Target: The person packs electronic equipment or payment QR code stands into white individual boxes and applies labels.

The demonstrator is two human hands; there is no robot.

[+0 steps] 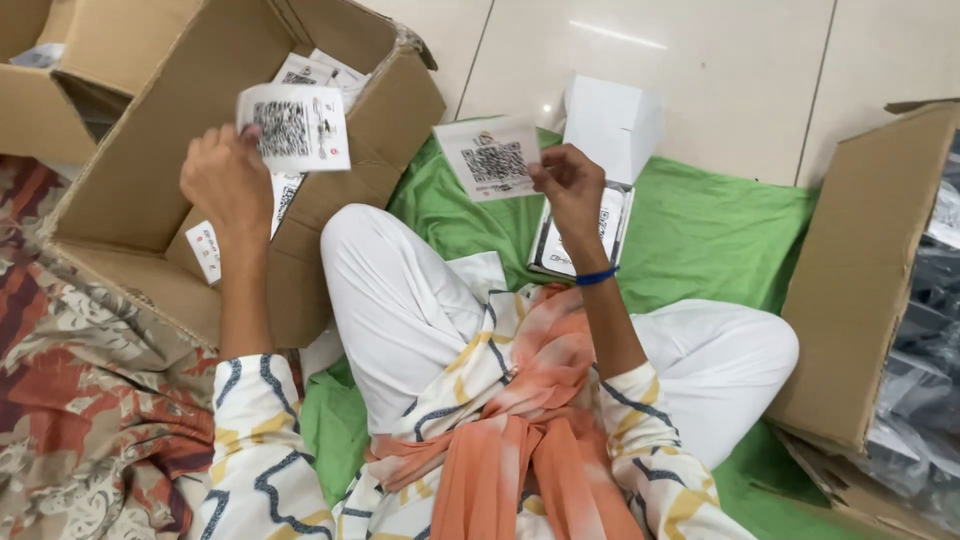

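now each hand, left [228,180] and right [568,183], pinches a printed card [296,127] [490,158].

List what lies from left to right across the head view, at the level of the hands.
Open cardboard box → left hand → its printed card → second printed card → right hand → small white box → green cloth → cardboard box of dark bagged items.

White cards [293,127] [490,158] held up — brown cartons [130,170]

Both hands hold up white cards, left hand [228,178] above the cardboard box [130,200], right hand [570,185] over the green cloth [700,235].
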